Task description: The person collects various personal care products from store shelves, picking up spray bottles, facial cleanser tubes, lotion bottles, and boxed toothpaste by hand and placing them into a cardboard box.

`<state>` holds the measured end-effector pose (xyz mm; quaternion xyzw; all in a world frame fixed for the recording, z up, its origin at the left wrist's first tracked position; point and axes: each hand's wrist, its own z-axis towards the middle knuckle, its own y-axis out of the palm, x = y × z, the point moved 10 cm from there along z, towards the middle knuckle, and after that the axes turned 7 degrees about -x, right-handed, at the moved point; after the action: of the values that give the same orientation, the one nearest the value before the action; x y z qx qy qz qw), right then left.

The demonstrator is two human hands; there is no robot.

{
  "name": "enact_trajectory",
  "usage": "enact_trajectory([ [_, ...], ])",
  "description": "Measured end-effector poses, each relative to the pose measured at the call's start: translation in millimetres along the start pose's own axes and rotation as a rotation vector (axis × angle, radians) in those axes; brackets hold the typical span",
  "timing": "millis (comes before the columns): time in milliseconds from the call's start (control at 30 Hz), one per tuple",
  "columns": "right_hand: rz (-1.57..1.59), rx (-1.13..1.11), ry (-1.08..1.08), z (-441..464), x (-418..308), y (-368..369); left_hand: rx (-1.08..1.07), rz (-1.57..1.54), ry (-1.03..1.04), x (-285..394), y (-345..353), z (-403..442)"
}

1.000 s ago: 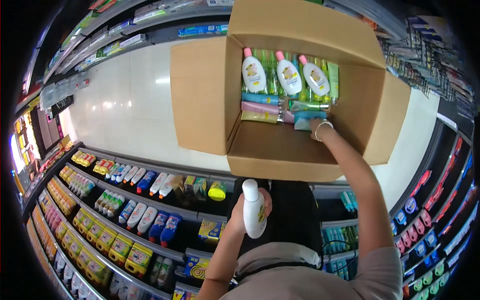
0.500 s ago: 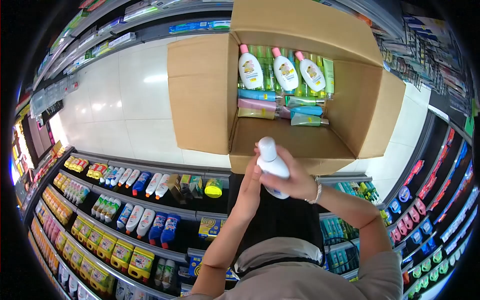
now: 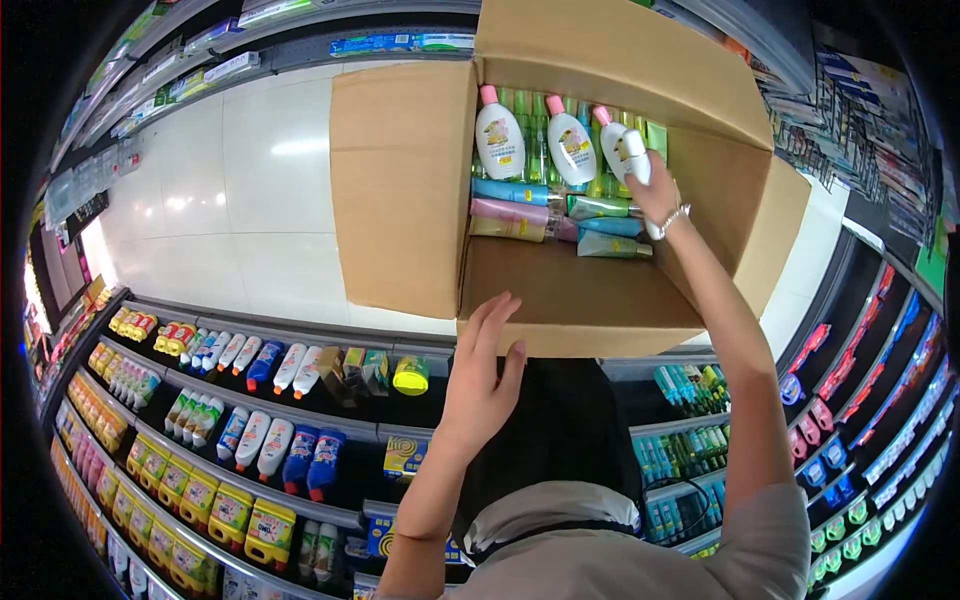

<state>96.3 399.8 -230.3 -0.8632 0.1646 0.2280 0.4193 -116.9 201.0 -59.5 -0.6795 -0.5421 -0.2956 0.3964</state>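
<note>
My right hand (image 3: 658,192) is closed round a white-capped white bottle (image 3: 636,158) over the right side of an open cardboard box (image 3: 580,325). Beneath that bottle, partly covered by it, is a pink-capped white bottle (image 3: 610,138). Two more pink-capped bottles, a middle one (image 3: 571,148) and a left one (image 3: 500,142), lie on green bottles along the back. Several tubes, among them a blue tube (image 3: 502,191) and a pale green tube (image 3: 612,245), lie in front of them. My left hand (image 3: 487,370) is empty with fingers apart, near the box's front left corner.
Shelves with yellow jugs (image 3: 270,530), blue bottles (image 3: 325,460) and a yellow tub (image 3: 410,375) stand at the lower left. Shelves of green bottles (image 3: 680,455) are at the lower right. Hanging packs (image 3: 835,455) line the far right. White floor (image 3: 210,210) shows left of the box.
The white-capped bottle went from my left hand to both hands, then up into the box in my right hand. My left hand has let go of it. My right hand earlier left a pale green tube.
</note>
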Motion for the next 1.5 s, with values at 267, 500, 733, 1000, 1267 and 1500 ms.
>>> enact_trajectory([
  [267, -0.444, -0.001, 0.336, 73.4, 94.2, 3.9, -0.050, 0.048, -0.055, -20.7, 1.5, -4.0],
  [500, -0.479, 0.004, 0.367, 76.9, 98.1, 10.1, -0.095, -0.066, -0.074, -22.8, 23.3, -0.5],
  [733, -0.484, 0.413, -0.049, 51.2, 43.5, -19.3, -0.119, -0.102, -0.049, -15.8, 41.0, 0.2],
  [1000, -0.433, 0.147, -0.285, 33.8, 23.2, 72.5, -0.160, -0.156, -0.136, -22.6, 48.5, -0.9],
  [1267, -0.475, 0.088, -0.137, 25.8, 29.2, 85.3, -0.180, -0.167, -0.113, -13.6, 57.3, -0.8],
  [1500, -0.466, 0.005, -0.140, 23.3, 20.1, 92.2, -0.223, -0.191, -0.120, -19.2, 64.0, -2.6],
])
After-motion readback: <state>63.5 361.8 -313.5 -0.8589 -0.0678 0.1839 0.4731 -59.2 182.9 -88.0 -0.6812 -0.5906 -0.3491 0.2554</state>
